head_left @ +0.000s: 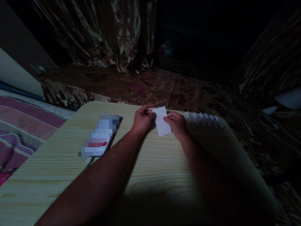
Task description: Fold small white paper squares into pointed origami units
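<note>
Between my two hands is a small white sheet of paper (162, 122), tilted above the far part of the wooden table. My left hand (143, 118) pinches its upper left edge between thumb and fingers, with the index finger stretched out beyond it. On the other side, my right hand (176, 124) grips the right edge, thumb on top and fingers curled behind. Just right of that hand stand several small folded white paper pieces (204, 119) in rows, pointed like stars; their exact shape is hard to make out in the dim light.
A phone (101, 135) with a lit, blurred screen lies left of my left forearm, a cable at its near end. The wooden table (155, 166) has rounded corners. Beyond it are a patterned cloth-covered ledge (141, 84) and curtains (122, 34). A striped bed cover (25, 122) lies left.
</note>
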The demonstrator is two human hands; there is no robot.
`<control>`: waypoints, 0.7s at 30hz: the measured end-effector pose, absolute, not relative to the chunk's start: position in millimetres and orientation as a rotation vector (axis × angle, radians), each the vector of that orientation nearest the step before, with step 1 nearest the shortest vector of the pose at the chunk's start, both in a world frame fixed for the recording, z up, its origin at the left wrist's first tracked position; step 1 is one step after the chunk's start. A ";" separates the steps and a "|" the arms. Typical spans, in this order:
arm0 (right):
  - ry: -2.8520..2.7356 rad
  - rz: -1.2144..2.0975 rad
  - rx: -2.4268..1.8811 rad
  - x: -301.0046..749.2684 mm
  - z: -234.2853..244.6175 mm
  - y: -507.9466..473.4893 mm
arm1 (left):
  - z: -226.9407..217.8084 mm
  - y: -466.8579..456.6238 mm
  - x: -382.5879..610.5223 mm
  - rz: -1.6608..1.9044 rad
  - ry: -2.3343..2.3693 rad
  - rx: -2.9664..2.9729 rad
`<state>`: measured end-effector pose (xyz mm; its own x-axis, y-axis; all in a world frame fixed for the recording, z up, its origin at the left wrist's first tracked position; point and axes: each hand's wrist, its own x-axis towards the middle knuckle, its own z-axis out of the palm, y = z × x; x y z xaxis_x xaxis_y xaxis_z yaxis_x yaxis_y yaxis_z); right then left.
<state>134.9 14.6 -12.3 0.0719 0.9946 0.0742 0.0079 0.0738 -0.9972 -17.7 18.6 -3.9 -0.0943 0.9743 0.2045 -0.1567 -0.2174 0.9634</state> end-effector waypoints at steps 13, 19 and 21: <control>-1.207 1.080 -0.995 141.8 -16.7 17.0 | -9.0 17.5 -16.4 1.382 1.041 1.329; -1.226 1.165 -0.977 142.2 -16.1 14.6 | -8.6 17.4 -16.3 1.393 1.058 1.313; -1.255 1.188 -0.966 142.7 -14.1 12.8 | -9.0 17.9 -16.6 1.397 1.054 1.313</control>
